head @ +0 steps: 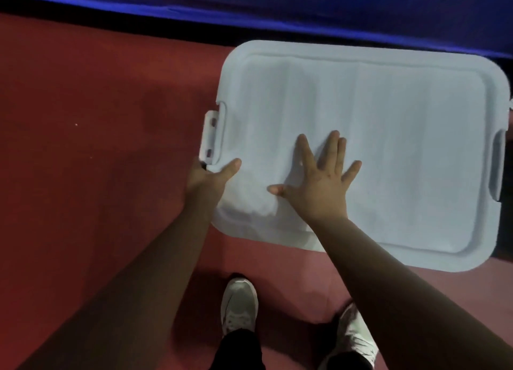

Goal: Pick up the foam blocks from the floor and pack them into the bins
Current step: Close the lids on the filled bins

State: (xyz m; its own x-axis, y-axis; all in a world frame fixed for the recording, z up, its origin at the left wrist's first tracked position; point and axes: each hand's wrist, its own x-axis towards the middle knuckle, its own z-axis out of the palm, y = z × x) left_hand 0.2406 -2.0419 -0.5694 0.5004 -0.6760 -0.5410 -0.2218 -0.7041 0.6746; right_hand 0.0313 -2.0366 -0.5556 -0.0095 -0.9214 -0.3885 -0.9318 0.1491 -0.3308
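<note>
Bin lid (388,147), white and rectangular with rounded corners, lies flat in the head view and fills the upper right of the scene. It sits on a red floor (97,147), its far edge close to a blue band of fabric (249,6) running across the top. The bin body under it is hidden. A white latch (212,138) sticks out at the lid's left end and a second latch (498,165) sits at the right end.

The right hand (319,189) rests palm down on the lid's near left part, fingers straight and spread wide apart, thumb pointing left. The left hand (206,177) is at the lid's left edge just below the near latch. Its thumb lies stretched on top of the lid, and its fingers drop over the rim out of sight, so I cannot tell whether they are clamped on the edge.

Two pale shoes, the left shoe (239,304) and the right shoe (356,333), stand on the floor near the lid's front edge, with dark trouser legs (238,350) above them.
</note>
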